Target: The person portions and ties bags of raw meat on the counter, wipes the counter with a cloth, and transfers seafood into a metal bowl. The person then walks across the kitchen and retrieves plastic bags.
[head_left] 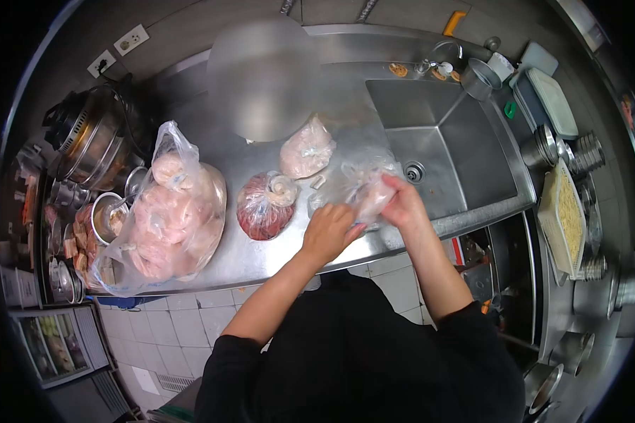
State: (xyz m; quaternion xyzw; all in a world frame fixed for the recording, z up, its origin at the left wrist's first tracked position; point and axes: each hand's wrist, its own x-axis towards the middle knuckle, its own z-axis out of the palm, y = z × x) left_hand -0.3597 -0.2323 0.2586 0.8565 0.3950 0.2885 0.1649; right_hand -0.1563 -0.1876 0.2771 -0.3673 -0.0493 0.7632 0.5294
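A clear plastic bag with something pale pink in it (371, 200) is held between my two hands, above the counter's front edge by the sink. My right hand (404, 204) is closed on its right side. On the lower left, the bent fingers of my left hand (329, 233) grip the plastic; their tips are partly hidden. Left of my hands sits a tied bag of dark red meat (263, 213). Behind it lies a bag of pale pink meat (307, 149). A large clear bag of pale raw meat (173, 224) stands farther left.
A steel sink (441, 151) with a tap (444, 48) is at the right. Pots and a white basket of pale strips (561, 218) line the right side. A steel bowl (110, 218) and a large cooker (92, 141) stand left. A grey blurred circle (264, 77) covers the back counter.
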